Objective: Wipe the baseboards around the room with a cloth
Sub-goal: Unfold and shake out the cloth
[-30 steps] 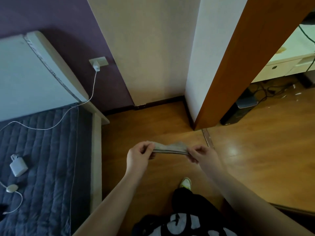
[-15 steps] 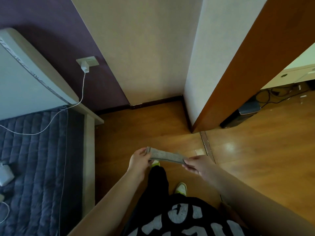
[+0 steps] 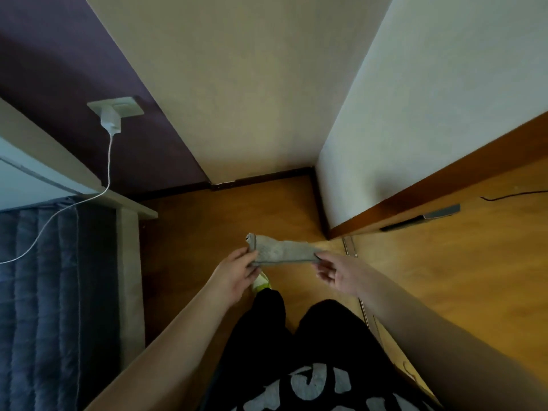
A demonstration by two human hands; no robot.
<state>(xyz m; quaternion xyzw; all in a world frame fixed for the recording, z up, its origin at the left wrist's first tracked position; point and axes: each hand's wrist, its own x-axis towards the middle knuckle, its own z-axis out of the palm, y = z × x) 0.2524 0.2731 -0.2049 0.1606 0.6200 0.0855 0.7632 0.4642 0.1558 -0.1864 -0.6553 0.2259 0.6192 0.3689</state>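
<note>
A folded grey cloth (image 3: 280, 251) hangs stretched between my two hands above the wooden floor. My left hand (image 3: 234, 275) pinches its left end and my right hand (image 3: 336, 269) pinches its right end. A dark brown baseboard (image 3: 261, 178) runs along the foot of the cream wall ahead. It turns the corner and continues down the white wall's foot (image 3: 319, 203) on the right. Both hands are well above and short of the baseboard.
A bed with a dark quilted cover (image 3: 53, 292) and pale frame (image 3: 129, 277) fills the left side. A white charger (image 3: 110, 121) sits in a wall socket with its cable trailing onto the bed. A brown door frame (image 3: 430, 185) and metal threshold strip (image 3: 350, 247) lie to the right.
The view has moved closer to the corner and tipped further down. My hands still hold the cloth between them, which now shows its flat face instead of its edge.
</note>
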